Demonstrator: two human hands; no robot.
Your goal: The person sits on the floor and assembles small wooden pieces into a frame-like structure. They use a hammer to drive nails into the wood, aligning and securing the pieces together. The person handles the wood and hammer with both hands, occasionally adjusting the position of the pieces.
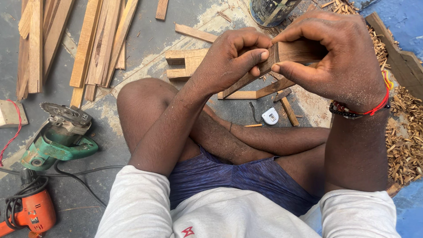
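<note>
Left hand: the left hand (pixel 231 59) is curled closed around a thin wooden strip (pixel 240 83), its thumb pressed toward the end of the wooden block (pixel 293 50).
Right hand: the right hand (pixel 339 57) is wrapped around the wooden block, which is held above the crossed legs; a red thread and bead bracelet (pixel 359 110) are worn at the wrist.
Floor ahead: a notched wood piece (pixel 185 64) and a white tape measure (pixel 270 116) are seen beyond the knees.
Left side: a green circular saw (pixel 57 136) and an orange drill (pixel 28 209) lie beside wood slats (pixel 94 39).
Right side: wood shavings (pixel 403 141) are heaped.
</note>
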